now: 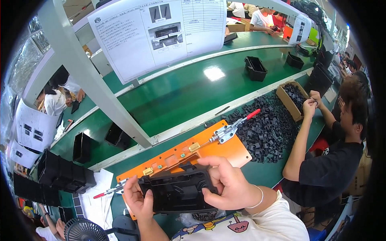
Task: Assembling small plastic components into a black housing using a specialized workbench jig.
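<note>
Between my two hands is a black plastic housing (pixel 177 193), its hollow inside turned up toward me. My left hand (pixel 138 199) is closed round its left end, thumb on the near side. The right end is gripped by my right hand (pixel 228 185), with the thumb at the rim and the index finger along the far edge. Just beyond the housing lies an orange fixture plate (pixel 235 146), partly covered by the housing and my hands. A toggle clamp (pixel 225 133) with a red handle is mounted at its right, and another clamp (pixel 112 189) at its left.
Many small black clips (pixel 265 132) are heaped right of the plate, beside a cardboard box (pixel 290 106). A co-worker (pixel 333 148) sits at the right. Black housings (pixel 255 69) stand on the green belt (pixel 173 96). Stacked black housings (pixel 60 170), papers (pixel 100 193) and a fan (pixel 85 229) are left.
</note>
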### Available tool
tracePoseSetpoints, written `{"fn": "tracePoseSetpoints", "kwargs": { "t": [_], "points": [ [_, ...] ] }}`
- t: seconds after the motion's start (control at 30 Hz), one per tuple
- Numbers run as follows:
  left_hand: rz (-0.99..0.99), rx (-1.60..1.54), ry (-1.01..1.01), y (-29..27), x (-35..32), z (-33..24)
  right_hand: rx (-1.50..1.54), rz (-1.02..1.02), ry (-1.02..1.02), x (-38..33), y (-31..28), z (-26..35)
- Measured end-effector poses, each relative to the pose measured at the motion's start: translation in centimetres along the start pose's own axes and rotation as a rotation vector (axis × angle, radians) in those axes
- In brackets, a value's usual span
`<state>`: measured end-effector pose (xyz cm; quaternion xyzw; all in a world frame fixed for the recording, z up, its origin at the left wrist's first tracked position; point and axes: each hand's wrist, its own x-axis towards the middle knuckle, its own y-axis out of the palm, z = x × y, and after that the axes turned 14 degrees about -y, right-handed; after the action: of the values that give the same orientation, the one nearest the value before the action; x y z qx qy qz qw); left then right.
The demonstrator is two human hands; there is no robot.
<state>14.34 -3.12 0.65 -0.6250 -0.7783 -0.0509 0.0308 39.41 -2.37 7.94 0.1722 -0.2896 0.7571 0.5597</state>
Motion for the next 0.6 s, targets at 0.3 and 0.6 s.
{"fn": "tracePoseSetpoints", "kwargs": {
  "t": [0.3,0.6],
  "points": [
    [-0.010,-0.011,0.001,0.4,-0.3,-0.4,-0.010,0.025,0.036,0.0,-0.3,-0.7],
    [0.065,0.133,0.009,0.9,1.2,-2.1,0.552,-0.185,0.326,1.7,-2.1,-3.9]
  ]
}}
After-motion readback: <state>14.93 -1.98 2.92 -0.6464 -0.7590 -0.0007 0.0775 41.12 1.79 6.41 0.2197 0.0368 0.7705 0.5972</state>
